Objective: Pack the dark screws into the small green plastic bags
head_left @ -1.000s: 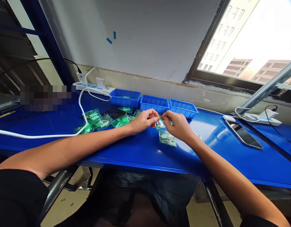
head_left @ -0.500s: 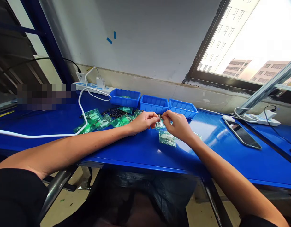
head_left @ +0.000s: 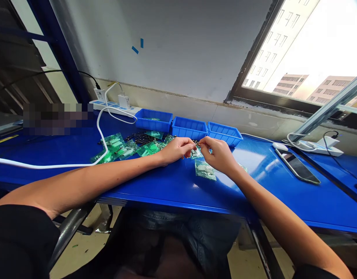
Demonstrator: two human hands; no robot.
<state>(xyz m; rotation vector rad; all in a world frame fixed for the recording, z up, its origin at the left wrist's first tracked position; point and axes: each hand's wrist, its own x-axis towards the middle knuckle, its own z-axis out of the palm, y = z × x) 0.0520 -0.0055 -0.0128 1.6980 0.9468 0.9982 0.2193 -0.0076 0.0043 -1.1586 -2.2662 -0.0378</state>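
My left hand (head_left: 178, 150) and my right hand (head_left: 216, 153) meet fingertip to fingertip above the blue table, both closed in a pinch. Something small sits between the fingertips, too tiny to make out. Below my right hand lies a clear packet (head_left: 205, 170) with pale pieces in it; another small packet (head_left: 196, 152) shows between the hands. Left of my left hand is a spread of green-tinted packets (head_left: 127, 149), with a pile of small black pieces (head_left: 139, 138) behind them.
Three blue bins (head_left: 190, 127) stand along the wall; the left one holds some packets. A white cable (head_left: 50, 167) runs across the left side from a power strip (head_left: 117, 107). At the right lie a phone (head_left: 299, 166) and a second power strip (head_left: 323, 147).
Both hands keep the same pinch in the same place. The view has shifted only very slightly.
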